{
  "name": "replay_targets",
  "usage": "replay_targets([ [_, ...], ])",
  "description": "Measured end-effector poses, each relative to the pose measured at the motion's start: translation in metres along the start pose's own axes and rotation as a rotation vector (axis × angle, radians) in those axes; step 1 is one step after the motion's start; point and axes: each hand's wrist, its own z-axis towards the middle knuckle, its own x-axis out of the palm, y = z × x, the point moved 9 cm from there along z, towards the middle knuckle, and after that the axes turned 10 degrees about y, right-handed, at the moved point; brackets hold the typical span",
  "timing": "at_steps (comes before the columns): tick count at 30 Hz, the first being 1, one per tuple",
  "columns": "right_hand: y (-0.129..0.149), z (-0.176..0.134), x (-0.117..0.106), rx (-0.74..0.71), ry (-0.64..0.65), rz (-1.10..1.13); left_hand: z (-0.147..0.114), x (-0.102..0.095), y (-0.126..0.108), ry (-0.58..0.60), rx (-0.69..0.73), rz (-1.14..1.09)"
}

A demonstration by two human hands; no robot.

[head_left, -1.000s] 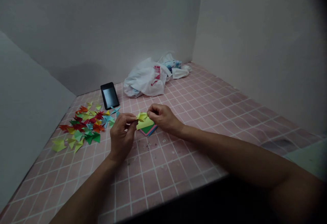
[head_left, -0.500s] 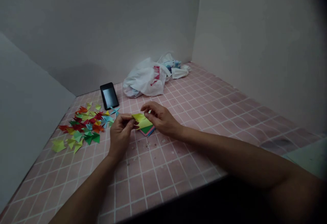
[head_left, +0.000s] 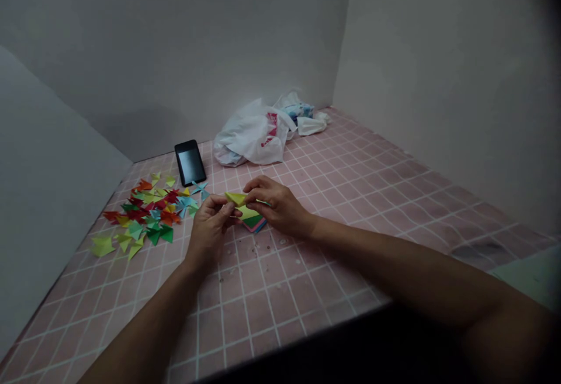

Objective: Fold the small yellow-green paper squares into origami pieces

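A small yellow piece of folded paper (head_left: 235, 198) is held up between both hands. My left hand (head_left: 213, 218) pinches its left end between thumb and fingers. On the other side, my right hand (head_left: 277, 204) grips the right end, fingertips closed on it. Just below and behind the hands lies a stack of coloured paper sheets (head_left: 253, 220), with yellow, green, pink and blue edges showing; the hands hide part of it. To the left of my left hand spreads a pile of folded paper pieces (head_left: 153, 207) in red, orange, yellow, green and light blue.
A black phone (head_left: 190, 163) leans near the back wall behind the pile. White plastic bags (head_left: 254, 135) sit in the back corner, beside a blue-and-white packet (head_left: 298, 109). Pink checked cloth covers the table (head_left: 377, 197), with walls at left, back and right.
The yellow paper has gone from a flatter, wider sheet to a smaller pointed fold. My right fingers have closed in on its right end. The view has shifted slightly.
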Motion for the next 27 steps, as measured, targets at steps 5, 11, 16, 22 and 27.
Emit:
replay_targets([
  [5,-0.004,0.000,-0.001,0.075,0.026,0.014,0.001,-0.002,0.002,0.003,-0.045,-0.030],
  [11,0.001,0.001,-0.009,0.066,-0.034,0.032,0.001,-0.001,0.001,-0.005,-0.049,-0.057],
  [16,0.004,0.001,-0.008,0.038,-0.019,0.050,0.002,0.000,0.001,0.008,-0.040,-0.072],
  [22,0.003,0.005,-0.001,0.044,0.089,0.101,0.002,0.001,-0.001,0.013,-0.020,-0.062],
  [27,-0.008,0.003,-0.003,0.200,0.030,0.327,0.001,0.002,-0.005,0.036,0.028,-0.003],
])
